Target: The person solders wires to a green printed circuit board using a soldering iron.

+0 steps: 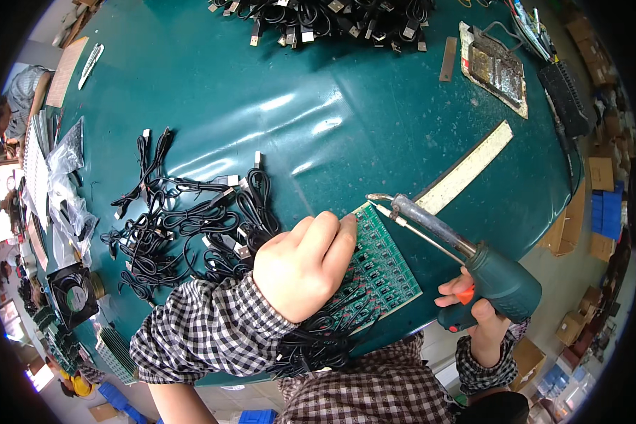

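Observation:
A green panel of small circuit boards point(387, 272) lies near the table's front edge. My left hand point(300, 265) is over its left part, fingers curled and pressed together at the upper left corner; whatever they pinch is hidden. In my right hand point(486, 331) is a dark green soldering gun point(507, 284) with an orange-red trigger. Its metal tip and thin feed tube reach the panel's top corner, close to my left fingertips. Black cables point(318, 343) spread from the panel's lower left side and bunch up below my left wrist.
Coiled black USB cables point(198, 219) are heaped left of my hand, and a larger pile point(332, 21) sits at the far edge. A pale strip point(466, 169) lies beyond the gun. Far right stands a stained metal holder point(495, 69). A black fan point(73, 295) is at the left.

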